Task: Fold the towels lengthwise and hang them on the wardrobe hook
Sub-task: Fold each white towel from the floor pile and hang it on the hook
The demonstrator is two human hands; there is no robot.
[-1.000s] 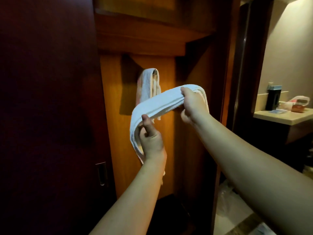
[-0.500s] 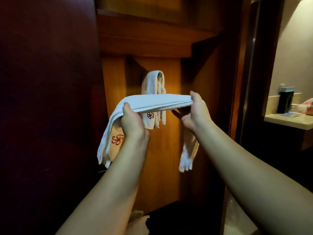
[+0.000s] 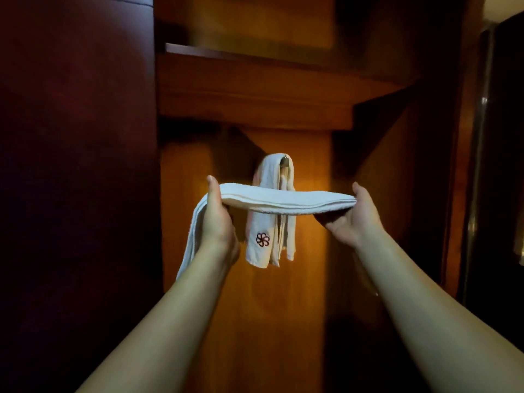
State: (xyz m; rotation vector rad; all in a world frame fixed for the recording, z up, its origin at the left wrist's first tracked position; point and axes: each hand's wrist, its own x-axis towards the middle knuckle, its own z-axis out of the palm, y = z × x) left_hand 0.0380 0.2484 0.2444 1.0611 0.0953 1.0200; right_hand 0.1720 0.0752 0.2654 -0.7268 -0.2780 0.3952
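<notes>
towel (image 3: 283, 200) crossing hung towel (image 3: 268, 245), hook (image 3: 284, 161) half-hidden

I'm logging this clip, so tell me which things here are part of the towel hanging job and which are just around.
Job: folded towel held by left hand and right hand; hung towel; hook.
Around: shelf; wardrobe door.
</notes>
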